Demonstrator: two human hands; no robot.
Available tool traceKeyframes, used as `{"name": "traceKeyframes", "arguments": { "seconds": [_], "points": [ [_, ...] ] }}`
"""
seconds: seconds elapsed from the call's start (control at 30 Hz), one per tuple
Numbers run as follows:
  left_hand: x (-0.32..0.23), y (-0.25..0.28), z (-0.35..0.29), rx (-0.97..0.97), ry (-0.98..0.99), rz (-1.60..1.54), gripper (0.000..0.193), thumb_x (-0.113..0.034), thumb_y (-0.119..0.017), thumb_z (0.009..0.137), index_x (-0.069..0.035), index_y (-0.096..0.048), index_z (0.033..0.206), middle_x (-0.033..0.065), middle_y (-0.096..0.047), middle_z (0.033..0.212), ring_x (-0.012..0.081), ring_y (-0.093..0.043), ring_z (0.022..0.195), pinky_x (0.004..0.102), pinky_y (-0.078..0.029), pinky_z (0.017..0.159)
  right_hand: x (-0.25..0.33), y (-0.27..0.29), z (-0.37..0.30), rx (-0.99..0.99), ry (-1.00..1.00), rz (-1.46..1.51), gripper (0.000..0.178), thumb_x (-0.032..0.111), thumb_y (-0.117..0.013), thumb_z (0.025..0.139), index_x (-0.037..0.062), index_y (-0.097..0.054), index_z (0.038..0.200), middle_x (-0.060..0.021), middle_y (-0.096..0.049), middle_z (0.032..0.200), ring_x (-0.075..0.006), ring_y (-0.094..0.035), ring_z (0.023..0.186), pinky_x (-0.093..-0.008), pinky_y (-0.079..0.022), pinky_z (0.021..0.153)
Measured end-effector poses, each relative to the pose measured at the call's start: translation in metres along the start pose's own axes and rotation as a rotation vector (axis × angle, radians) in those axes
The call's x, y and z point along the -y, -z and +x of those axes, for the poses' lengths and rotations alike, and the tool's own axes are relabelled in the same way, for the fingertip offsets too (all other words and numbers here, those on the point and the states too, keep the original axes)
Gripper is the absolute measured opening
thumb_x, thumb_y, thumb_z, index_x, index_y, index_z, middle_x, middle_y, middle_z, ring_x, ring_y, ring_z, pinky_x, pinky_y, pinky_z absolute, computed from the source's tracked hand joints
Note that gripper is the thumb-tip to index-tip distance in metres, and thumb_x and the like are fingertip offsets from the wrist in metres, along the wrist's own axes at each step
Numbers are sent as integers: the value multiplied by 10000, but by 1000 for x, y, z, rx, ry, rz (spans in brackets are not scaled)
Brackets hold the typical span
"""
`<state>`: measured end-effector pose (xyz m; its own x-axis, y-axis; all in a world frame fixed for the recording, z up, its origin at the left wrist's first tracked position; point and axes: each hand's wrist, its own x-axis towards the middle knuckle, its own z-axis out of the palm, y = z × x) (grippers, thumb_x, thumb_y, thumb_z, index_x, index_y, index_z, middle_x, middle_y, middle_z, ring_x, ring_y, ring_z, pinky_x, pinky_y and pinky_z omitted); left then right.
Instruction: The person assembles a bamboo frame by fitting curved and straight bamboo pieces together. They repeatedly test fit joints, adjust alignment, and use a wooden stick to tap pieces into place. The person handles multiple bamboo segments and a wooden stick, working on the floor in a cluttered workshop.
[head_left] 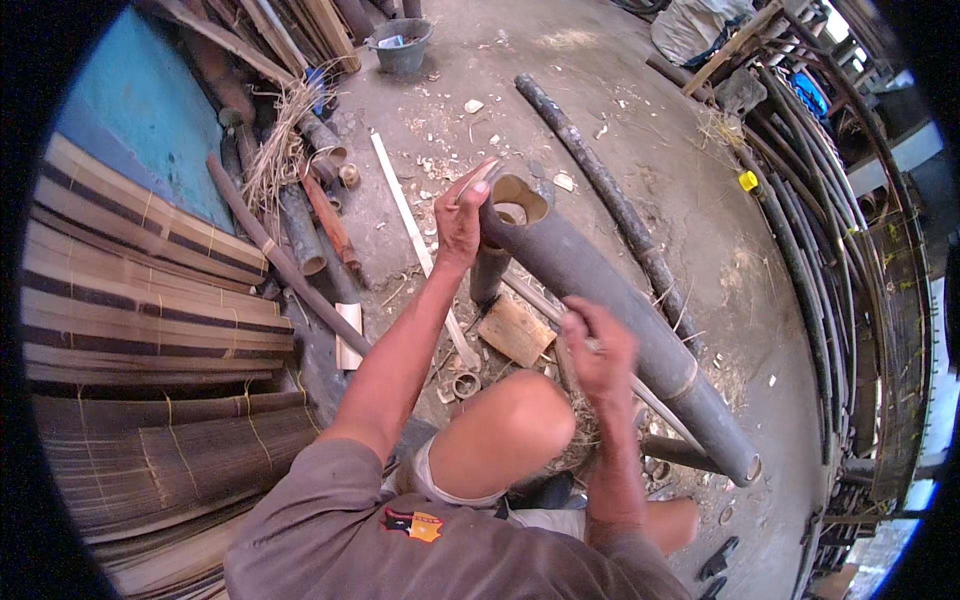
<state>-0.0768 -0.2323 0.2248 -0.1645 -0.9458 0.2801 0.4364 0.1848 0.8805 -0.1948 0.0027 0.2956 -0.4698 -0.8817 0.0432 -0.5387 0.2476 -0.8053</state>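
A thick dark bamboo tube (620, 300) slants from the middle of the view down to the right, with a cut opening near its upper end. My left hand (462, 218) grips that upper end at the rim, thumb on top. My right hand (603, 355), blurred by motion, is closed round a thin pale rod (655, 405) running alongside the tube's lower left side. A short dark upright piece (490, 272) stands beneath the tube's upper end. Just below sits a wooden block (517, 330) on the floor, close to my bent knee.
A long dark bamboo pole (610, 205) and a pale strip (410, 220) lie on the chip-strewn floor. Rolled slatted blinds (160, 330) fill the left side. Bamboo poles (800, 260) are stacked at right. A grey bucket (402, 55) stands at the back.
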Motion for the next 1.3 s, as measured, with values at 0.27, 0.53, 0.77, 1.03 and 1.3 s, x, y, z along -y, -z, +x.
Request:
{"name": "traceKeyframes", "arguments": {
  "seconds": [0.27,0.53,0.77,1.03,1.3],
  "points": [
    [-1,-21,14,103,157,-246,538,-330,-683,910,22,-670,1316,84,-704,1220,135,-652,1064,276,-505,960,-11,80,52,179,13,-713,1069,602,-848,680,97,-428,1524,-245,-622,1346,-403,-621,1229,-483,-494,1014],
    [21,-36,21,46,139,-348,526,-307,-692,870,33,-690,1271,80,-718,1148,141,-664,998,270,-518,918,-17,84,58,138,93,-646,933,509,-829,696,93,-517,1470,-256,-646,1317,-400,-643,1208,-470,-501,1014],
    [20,-41,27,106,178,-378,555,-325,-702,845,33,-686,1269,93,-715,1162,151,-668,1002,277,-520,915,-30,88,61,90,123,-687,980,567,-832,702,124,-479,1502,-247,-648,1305,-402,-655,1172,-482,-523,973],
    [7,-42,23,95,256,-362,542,-345,-697,838,14,-691,1245,94,-712,1130,154,-665,985,294,-525,912,-33,91,61,109,111,-679,984,574,-834,698,145,-473,1507,-253,-672,1243,-408,-672,1130,-487,-526,952],
    [16,-32,25,144,261,-304,642,-412,-685,842,0,-645,1333,109,-669,1242,184,-620,1118,323,-466,1011,-23,86,58,93,92,-703,947,579,-822,705,135,-498,1477,-263,-685,1212,-435,-678,1104,-492,-532,928]
  ]
}}
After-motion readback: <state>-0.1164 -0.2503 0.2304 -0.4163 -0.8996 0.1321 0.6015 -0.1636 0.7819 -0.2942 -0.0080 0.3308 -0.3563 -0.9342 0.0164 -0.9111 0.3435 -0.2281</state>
